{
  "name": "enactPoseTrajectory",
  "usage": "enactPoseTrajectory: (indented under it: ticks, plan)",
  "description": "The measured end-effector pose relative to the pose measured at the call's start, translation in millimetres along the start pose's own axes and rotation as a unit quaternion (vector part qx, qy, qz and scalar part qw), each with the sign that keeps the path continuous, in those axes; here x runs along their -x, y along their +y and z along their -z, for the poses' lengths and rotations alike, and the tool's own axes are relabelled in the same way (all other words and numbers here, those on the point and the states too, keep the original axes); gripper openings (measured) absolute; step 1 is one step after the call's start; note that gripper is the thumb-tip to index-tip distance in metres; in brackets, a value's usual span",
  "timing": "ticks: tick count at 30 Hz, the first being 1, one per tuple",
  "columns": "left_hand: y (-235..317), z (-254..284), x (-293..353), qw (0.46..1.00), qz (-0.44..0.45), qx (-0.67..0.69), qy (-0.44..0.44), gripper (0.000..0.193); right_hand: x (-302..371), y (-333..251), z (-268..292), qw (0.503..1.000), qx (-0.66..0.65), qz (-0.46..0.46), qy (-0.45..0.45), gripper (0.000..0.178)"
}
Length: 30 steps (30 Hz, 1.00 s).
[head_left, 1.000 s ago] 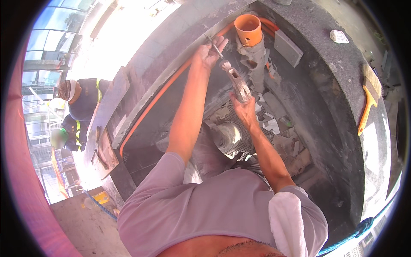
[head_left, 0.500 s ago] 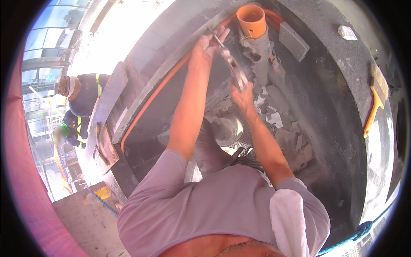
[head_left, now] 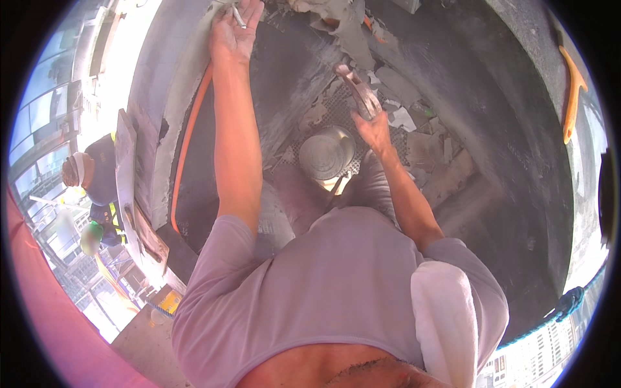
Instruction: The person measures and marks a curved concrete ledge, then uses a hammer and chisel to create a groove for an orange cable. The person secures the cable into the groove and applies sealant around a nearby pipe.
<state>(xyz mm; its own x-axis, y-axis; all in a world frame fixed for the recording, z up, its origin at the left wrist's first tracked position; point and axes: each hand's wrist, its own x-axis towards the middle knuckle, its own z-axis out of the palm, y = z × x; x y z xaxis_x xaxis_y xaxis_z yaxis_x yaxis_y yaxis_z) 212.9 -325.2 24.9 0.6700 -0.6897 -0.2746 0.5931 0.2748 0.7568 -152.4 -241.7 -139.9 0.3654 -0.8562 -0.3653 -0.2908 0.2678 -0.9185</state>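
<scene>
My left hand (head_left: 234, 40) is raised at the far left, by the top of the wall. Its fingers are stretched out, and a short, thin metal rod (head_left: 239, 17), perhaps a nail, lies against them under the thumb. Lower and farther right, my right hand (head_left: 375, 131) is closed on a hammer (head_left: 358, 92), its worn metal head pointing up and away from me. The hammer is well apart from the rod. Below the hammer stands a round, pale, dusty bucket (head_left: 325, 154) between my legs.
Broken grey chunks (head_left: 424, 139) lie on the mesh-like floor. An orange conduit (head_left: 189, 152) runs along the left wall. On the right ledge rests an orange-handled brush (head_left: 573, 97). Two people (head_left: 97, 168) work beyond the left wall. A blue rope (head_left: 569, 301) crosses at lower right.
My hands have moved apart: the left went left and up with the rod, the right drew nearer with the hammer. The view has shifted, and the orange pipe is out of sight.
</scene>
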Motion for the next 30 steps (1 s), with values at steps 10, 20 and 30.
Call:
enactPoseTrajectory:
  ticks: [10, 20, 30]
  plan:
    - [4, -34, 36, 0.893, -0.240, -0.371, -0.085, 0.039, 0, 32, -20, 0.999, 0.002, -0.015, 0.037, 0.034]
    - [-35, -10, 15, 0.687, -0.508, -0.503, 0.133, 0.023, -72, -16, 0, 0.993, 0.012, 0.024, -0.114, 0.030]
    - [-33, -9, 15, 0.663, -0.522, -0.520, 0.130, 0.022, -156, -47, 1, 0.940, 0.046, 0.276, -0.197, 0.032]
